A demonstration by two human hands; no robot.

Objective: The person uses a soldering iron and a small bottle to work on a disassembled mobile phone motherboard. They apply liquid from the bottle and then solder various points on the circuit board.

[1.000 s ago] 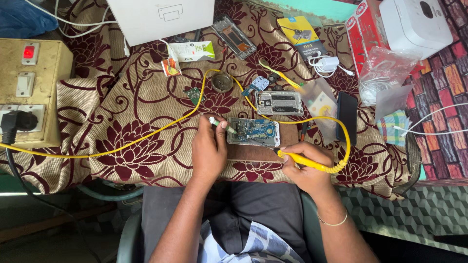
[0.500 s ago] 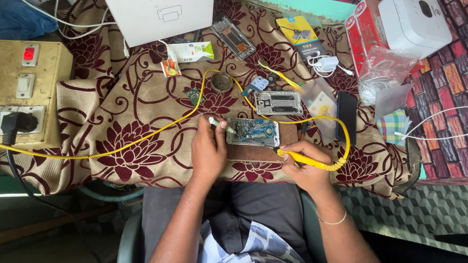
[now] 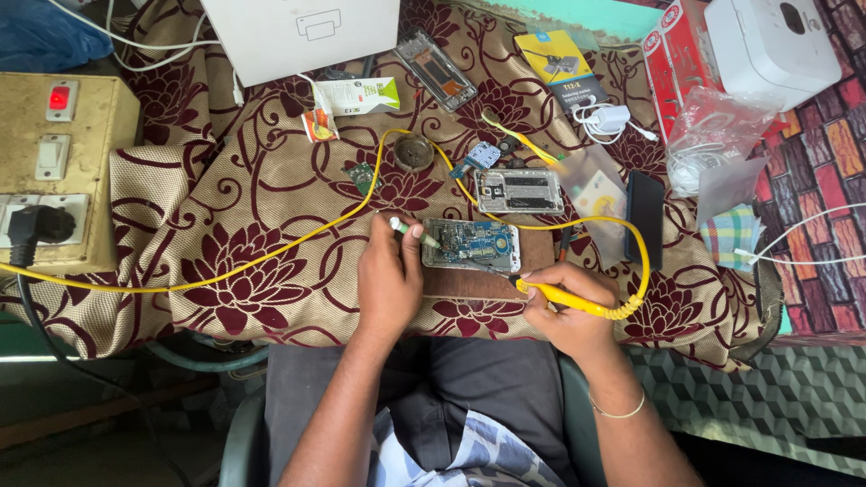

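Beside opened phone (image 3: 471, 245), perhaps flux tin (image 3: 413, 152).

opened phone (image 3: 471, 245) on wooden block (image 3: 478, 281) | switchboard (image 3: 54, 171) far left | printer (image 3: 774, 45) far right

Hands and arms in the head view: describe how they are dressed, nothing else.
Both forearms are bare, no sleeves showing. The left hand wears no glove, ring or watch. The right hand is also ungloved; a thin bangle circles its wrist.

2 hands (image 3: 390, 278), 2 opened phones (image 3: 472, 244), 1 soldering iron (image 3: 570, 300)
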